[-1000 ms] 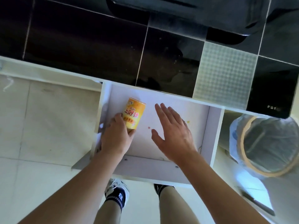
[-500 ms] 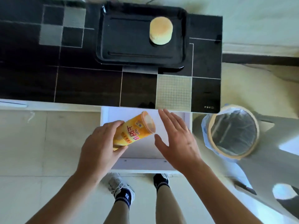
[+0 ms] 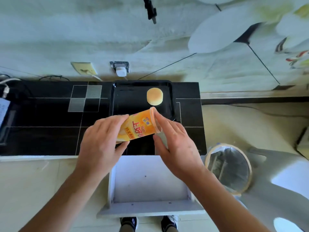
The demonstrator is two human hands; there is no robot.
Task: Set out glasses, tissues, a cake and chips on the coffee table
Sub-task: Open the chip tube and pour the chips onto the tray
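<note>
Above the drawer [image 3: 147, 180], left hand [image 3: 100, 144] around chips can [image 3: 138, 128]

The left hand [image 3: 100, 139] hides the chips can's [image 3: 138, 127] base; its small print is unreadable.

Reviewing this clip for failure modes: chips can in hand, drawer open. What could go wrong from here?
1. The chips can is tilted, gripped only at its base end by the left hand; the right hand is open with its fingers at the lid, so it might slip.
2. The cake sits just beyond the lid on the black tray; it could get bumped.
3. The drawer is open at the legs.
</note>
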